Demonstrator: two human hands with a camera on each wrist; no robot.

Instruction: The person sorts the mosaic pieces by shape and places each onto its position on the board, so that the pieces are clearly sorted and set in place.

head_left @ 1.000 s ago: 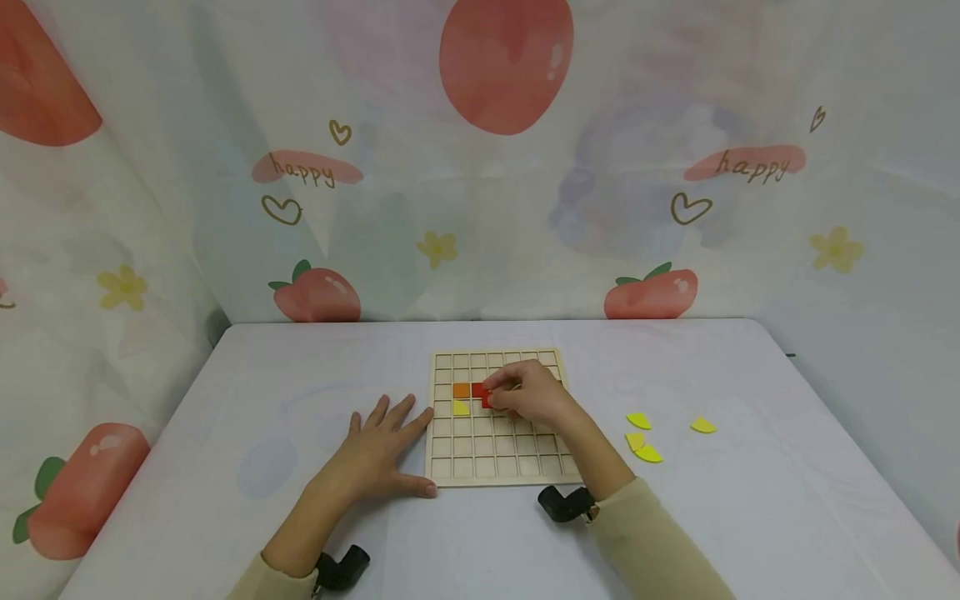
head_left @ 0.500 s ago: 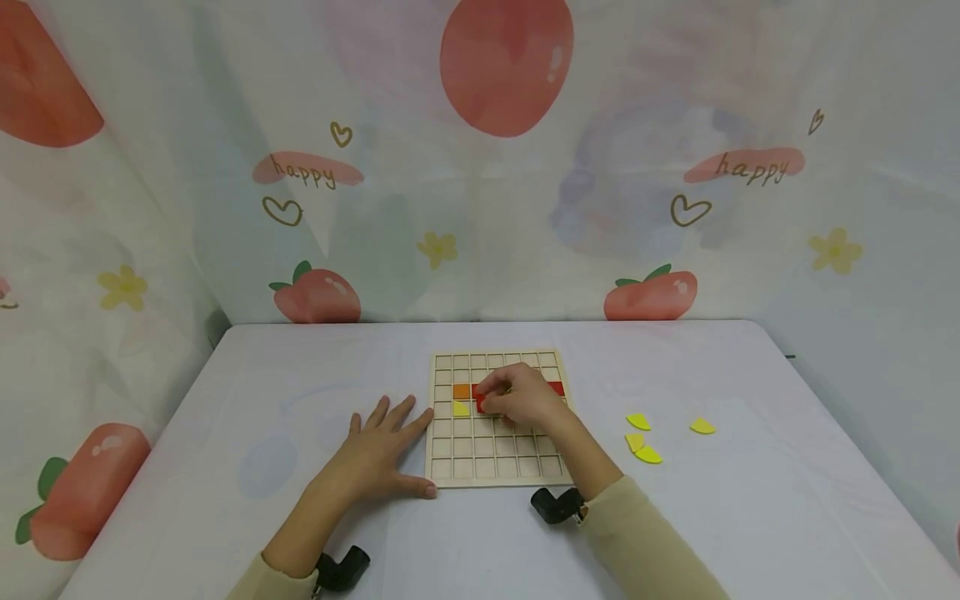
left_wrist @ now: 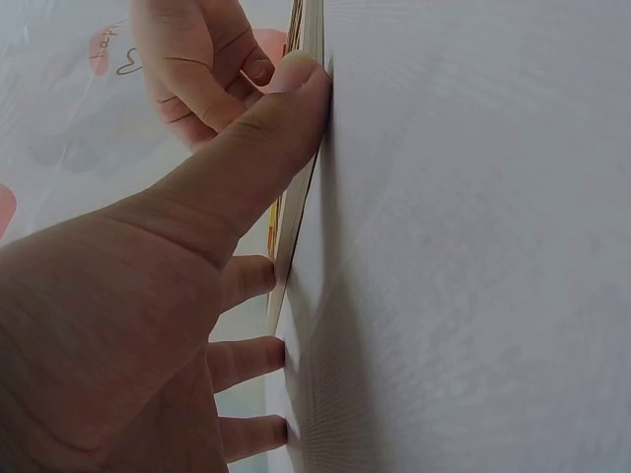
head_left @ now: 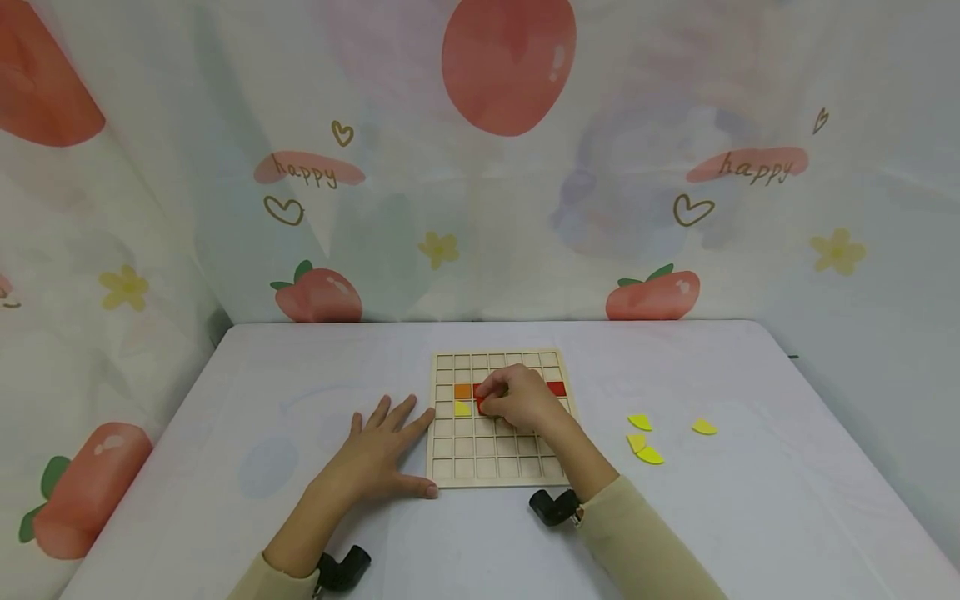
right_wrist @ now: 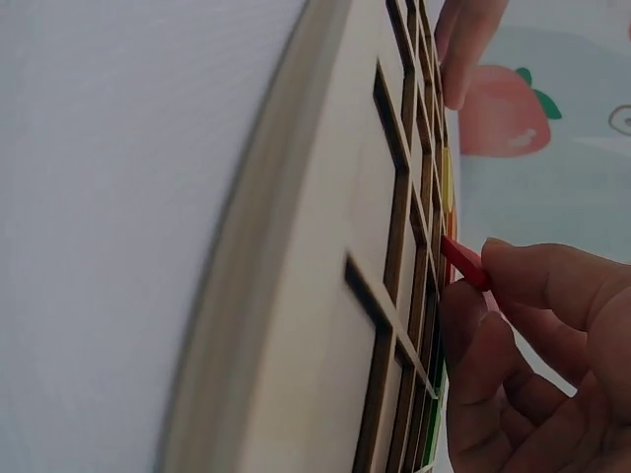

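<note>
A wooden grid board [head_left: 495,467] lies on the table. Along its left edge rests my left hand [head_left: 377,458], fingers spread; in the left wrist view its thumb touches the board's side. Over the middle of the grid, my right hand [head_left: 525,400] pinches a red piece [right_wrist: 465,264] between thumb and fingers. That piece is tilted, one end at a grid cell. Left of it sit an orange square [head_left: 462,391] and, below that, a yellow piece [head_left: 462,409]. Another red square [head_left: 556,388] lies near the right edge. My right hand hides part of that row.
Several yellow fan-shaped pieces [head_left: 649,455] lie loose on the white table [head_left: 750,517], right of the board. Some green [right_wrist: 434,424] shows in the grid in the right wrist view. A patterned cloth [head_left: 480,217] hangs behind the table.
My right hand has shifted slightly left with the red piece, and the red square near the board's right edge has come into view. The left hand stays put.
</note>
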